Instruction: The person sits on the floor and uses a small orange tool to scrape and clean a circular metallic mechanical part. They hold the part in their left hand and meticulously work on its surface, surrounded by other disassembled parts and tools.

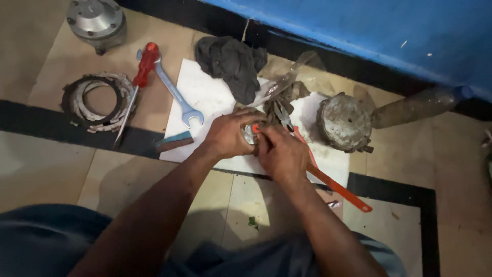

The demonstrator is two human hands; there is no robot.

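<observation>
A small metal part (249, 134) is gripped between two bare hands over a white sheet (205, 97) spread on a tiled floor.

The left hand (228, 136) is closed around the part from the left, while the right hand (281, 154) is pressed against it from the right, the two hands touching; what the right fingers pinch cannot be told, though a small orange tip is seen between the thumbs. An orange hacksaw blade (338, 189) is laid under the right wrist, running toward the lower right. A grimy round housing (344, 122) is set just right of the hands, a dark rag (230, 61) above them. A spanner (174, 92), a red-handled screwdriver (138, 82) and stacked rings (95, 102) are placed well to the left.
</observation>
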